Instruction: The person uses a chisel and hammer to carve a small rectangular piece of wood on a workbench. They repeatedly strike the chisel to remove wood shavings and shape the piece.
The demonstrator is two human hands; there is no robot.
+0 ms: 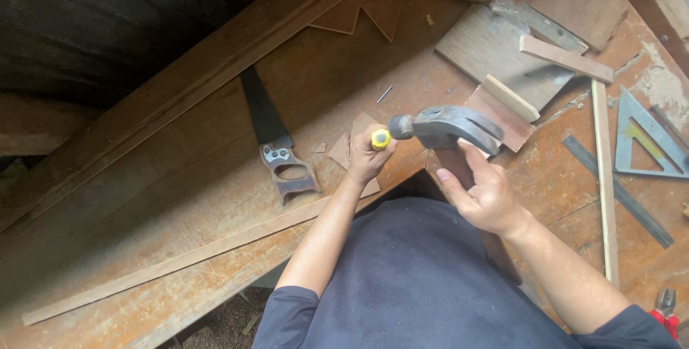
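right hand [484,194] grips hammer [448,128] | left hand [367,156] clenched around yellow-capped chisel [380,138] | hammerhead beside cap

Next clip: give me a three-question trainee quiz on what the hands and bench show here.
1. True or false: the right hand holds a hammer by its wooden handle.
2. What is the left hand gripping? A) a pencil B) a yellow-capped tool C) the saw
3. Fill in: the hammer's face is almost touching the tool's ______ end.

Key: 1 true; 2 B; 3 yellow
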